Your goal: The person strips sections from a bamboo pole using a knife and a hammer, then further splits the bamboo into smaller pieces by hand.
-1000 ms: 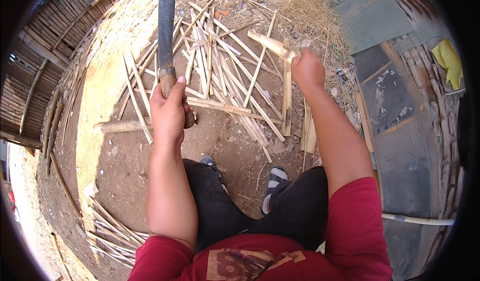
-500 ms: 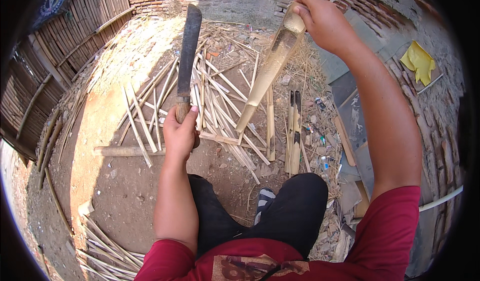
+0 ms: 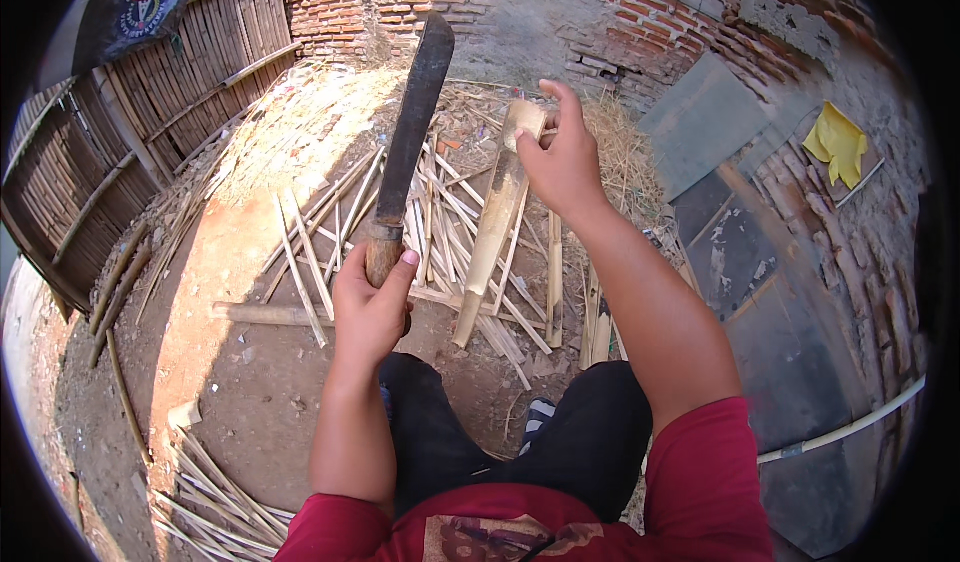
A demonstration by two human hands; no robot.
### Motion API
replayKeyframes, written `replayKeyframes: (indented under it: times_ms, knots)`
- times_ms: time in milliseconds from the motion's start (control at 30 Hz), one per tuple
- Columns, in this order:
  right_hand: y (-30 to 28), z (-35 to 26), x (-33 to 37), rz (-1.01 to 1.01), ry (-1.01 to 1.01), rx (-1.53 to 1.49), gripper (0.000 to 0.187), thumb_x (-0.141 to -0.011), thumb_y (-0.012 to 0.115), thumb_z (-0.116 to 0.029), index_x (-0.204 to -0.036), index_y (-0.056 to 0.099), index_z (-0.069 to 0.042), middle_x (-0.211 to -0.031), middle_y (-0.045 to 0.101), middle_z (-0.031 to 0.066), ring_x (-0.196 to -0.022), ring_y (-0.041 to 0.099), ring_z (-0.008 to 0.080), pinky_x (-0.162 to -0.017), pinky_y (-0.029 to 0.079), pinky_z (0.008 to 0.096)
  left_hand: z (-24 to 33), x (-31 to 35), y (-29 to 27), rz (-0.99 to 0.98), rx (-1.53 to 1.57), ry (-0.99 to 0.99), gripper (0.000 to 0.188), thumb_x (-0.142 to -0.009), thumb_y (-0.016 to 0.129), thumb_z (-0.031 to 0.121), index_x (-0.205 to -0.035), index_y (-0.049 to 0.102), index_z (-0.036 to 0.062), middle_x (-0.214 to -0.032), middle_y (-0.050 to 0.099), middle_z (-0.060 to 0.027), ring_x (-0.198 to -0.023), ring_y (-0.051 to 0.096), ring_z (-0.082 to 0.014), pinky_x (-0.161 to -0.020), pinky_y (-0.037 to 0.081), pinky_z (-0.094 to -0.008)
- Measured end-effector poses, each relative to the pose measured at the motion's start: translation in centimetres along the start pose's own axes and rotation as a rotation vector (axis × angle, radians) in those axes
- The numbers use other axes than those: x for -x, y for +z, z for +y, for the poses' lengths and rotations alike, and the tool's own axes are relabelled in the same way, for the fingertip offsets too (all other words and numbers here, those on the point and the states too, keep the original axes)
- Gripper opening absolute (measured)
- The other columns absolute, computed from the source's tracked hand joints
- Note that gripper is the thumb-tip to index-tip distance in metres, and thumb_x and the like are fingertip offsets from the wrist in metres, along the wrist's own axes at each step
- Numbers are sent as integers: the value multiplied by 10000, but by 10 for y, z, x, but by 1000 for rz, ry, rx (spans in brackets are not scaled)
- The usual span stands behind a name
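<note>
In my left hand (image 3: 370,307) is a machete (image 3: 416,112), gripped by its wooden handle. Its dark, broad blade points up and leans slightly right. My right hand (image 3: 563,167) holds the upper end of a split bamboo piece (image 3: 494,224), thumb at its hollow inner face and index finger lifted away. The bamboo slants down and left, its lower end in front of my left knee's far side, apart from the blade. Whether that end touches the ground I cannot tell. Several thin bamboo strips (image 3: 345,217) lie heaped beyond my hands.
A bamboo pole (image 3: 262,313) lies left of the heap. More split bamboo (image 3: 598,332) rests by my right knee. Another bundle of strips (image 3: 215,502) is at lower left. Dark boards (image 3: 740,252) and yellow material (image 3: 837,145) lie right. A brick wall (image 3: 510,7) stands ahead.
My right hand has come down and left with the split bamboo, bringing it closer to the machete. Its index finger has lifted. The machete has shifted slightly right and leans more.
</note>
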State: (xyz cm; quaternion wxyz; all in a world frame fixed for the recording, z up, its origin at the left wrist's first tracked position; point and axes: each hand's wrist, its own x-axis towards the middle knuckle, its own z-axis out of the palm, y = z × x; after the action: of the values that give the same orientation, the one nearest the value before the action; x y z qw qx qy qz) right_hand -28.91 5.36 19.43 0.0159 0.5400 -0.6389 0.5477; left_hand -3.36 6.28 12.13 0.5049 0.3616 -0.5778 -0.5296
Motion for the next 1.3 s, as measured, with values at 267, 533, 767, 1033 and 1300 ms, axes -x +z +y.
replayKeyframes:
  times_ms: [267,533,767,1033,1300]
  knots:
    - [33,21,24,41,20,-312,645,-925,726,-146,-1465,383,-66,-1004,665,135,-823,694,185,-733,546,352,25,9,-8,-106,-402,93,246,-944,735,184,-1076,662,-10,-721,611,2,-585,526,-71,-536,427,-265]
    - [30,25,24,15,-28,-336,657,-927,728,-143,-1471,364,-82,-987,665,137,-823,697,200,-735,546,356,48,3,-8,-117,-614,207,318,-897,765,215,-1084,679,-28,-753,673,-76,-693,598,-122,-642,485,-327]
    - [25,23,25,-13,-23,-340,653,-927,733,-155,-1464,368,-86,-985,668,135,-826,703,206,-738,551,356,62,5,-8,-90,-714,217,334,-900,764,196,-1127,675,-32,-704,660,-73,-619,578,-107,-584,472,-313]
    - [22,17,28,-10,-13,-322,643,-917,746,-166,-1452,399,-81,-984,671,125,-820,701,206,-742,555,358,62,7,-9,-82,-700,265,337,-902,761,195,-1128,671,-38,-708,651,-71,-634,573,-110,-597,472,-313]
    - [22,19,28,-15,-27,-309,644,-909,752,-172,-1447,408,-84,-963,672,122,-807,696,205,-732,560,361,63,8,-8,-68,-750,289,312,-904,749,188,-1115,678,-30,-699,638,-75,-639,565,-122,-613,474,-320]
